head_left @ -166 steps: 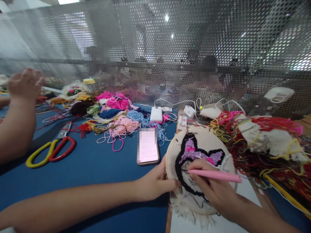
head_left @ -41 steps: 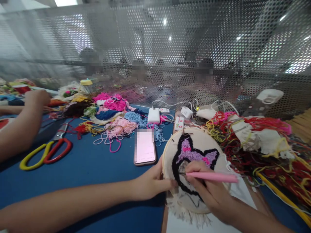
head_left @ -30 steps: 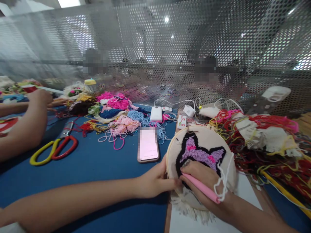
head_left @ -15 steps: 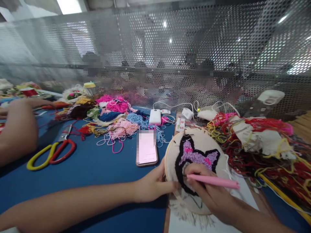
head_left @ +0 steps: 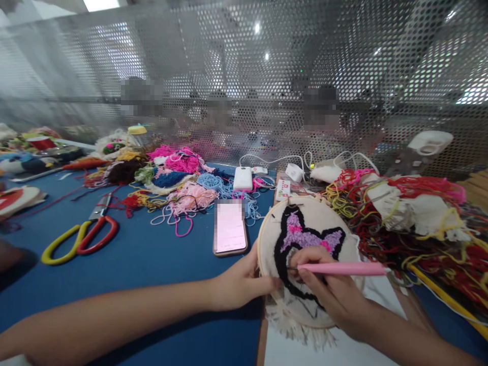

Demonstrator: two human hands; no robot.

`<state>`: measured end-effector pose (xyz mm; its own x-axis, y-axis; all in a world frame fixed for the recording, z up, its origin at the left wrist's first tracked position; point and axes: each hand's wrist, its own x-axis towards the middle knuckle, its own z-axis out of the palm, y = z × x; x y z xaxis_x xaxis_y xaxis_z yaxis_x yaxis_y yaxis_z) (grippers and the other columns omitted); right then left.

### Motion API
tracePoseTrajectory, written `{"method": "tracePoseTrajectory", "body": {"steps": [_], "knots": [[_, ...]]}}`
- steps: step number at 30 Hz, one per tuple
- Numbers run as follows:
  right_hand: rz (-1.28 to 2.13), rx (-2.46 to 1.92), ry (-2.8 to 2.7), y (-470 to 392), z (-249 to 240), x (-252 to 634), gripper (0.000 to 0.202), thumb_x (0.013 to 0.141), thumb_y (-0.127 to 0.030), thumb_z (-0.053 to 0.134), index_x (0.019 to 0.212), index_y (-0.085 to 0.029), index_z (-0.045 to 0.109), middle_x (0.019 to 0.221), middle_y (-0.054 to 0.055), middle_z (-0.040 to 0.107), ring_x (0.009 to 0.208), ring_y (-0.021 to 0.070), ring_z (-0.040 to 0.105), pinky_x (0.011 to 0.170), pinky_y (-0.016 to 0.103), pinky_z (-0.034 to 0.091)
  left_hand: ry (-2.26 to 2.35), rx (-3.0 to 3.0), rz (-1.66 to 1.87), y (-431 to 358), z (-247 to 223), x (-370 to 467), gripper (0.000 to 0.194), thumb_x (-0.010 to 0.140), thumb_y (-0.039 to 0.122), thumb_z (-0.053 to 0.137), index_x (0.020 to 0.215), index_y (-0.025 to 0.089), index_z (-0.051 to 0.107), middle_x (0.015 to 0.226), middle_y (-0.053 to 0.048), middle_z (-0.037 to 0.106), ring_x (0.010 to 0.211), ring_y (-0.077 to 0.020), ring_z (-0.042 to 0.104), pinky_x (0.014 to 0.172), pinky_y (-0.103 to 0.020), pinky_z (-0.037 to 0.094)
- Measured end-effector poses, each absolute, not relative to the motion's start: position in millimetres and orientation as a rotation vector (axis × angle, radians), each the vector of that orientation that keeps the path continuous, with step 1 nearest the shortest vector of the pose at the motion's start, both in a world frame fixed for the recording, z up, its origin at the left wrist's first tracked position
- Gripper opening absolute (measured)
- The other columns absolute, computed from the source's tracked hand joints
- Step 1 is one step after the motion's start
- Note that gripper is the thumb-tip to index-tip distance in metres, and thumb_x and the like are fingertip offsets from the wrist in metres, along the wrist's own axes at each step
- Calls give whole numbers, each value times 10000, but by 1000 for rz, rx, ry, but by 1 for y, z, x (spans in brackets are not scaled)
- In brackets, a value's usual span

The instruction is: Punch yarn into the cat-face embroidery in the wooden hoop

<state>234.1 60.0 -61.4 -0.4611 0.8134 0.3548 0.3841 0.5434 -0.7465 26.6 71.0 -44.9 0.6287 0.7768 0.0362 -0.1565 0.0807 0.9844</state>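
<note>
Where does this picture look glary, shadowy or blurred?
Head view, throughout: bright spots show at the perforated panel, and the view through it is hazy; a dark shadow lies below the left forearm on the blue table; the phone is partly pixelated.

Your blue table directly supported the scissors, the lit phone and loose piles of multicoloured yarn.

Scissors, handles yellow and red, lying on the blue worktop. Phone, display lit, face up. White rectangular device, behind the phone. Multicoloured yarn heap, left of it. Perforated metal panel, upright beyond.
</note>
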Motion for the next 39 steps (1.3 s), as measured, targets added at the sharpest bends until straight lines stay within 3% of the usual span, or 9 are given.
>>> {"method": "tracePoseTrajectory", "body": {"steps": [12, 26, 39], "knots": [[798, -855, -1992, 59, -58, 232, 84, 945, -211, 376, 986, -262, 429, 855, 9, 494, 734, 132, 516, 655, 253, 447, 615, 1336, 748, 72, -46, 25, 850, 776, 141, 597, 1450, 244, 90, 1380, -83, 417, 1216, -231, 421, 1024, -361, 342], [833, -812, -2002, 59, -58, 235, 91, 947, -214, 345, 994, -260, 409, 868, 21, 489, 745, 150, 508, 667, 291, 427, 590, 1251, 717, 72, -44, 26, 874, 786, 140, 596, 1452, 258, 41, 1345, -85, 470, 1195, -229, 460, 1011, -379, 360], [576, -901, -2212, 58, -44, 231, 78, 917, -188, 416, 972, -221, 459, 857, 26, 571, 770, 157, 557, 687, 291, 444, 595, 1291, 734, 72, -46, 25, 879, 783, 173, 613, 1451, 249, 47, 1336, -92, 464, 1174, -229, 467, 991, -361, 378]]}}
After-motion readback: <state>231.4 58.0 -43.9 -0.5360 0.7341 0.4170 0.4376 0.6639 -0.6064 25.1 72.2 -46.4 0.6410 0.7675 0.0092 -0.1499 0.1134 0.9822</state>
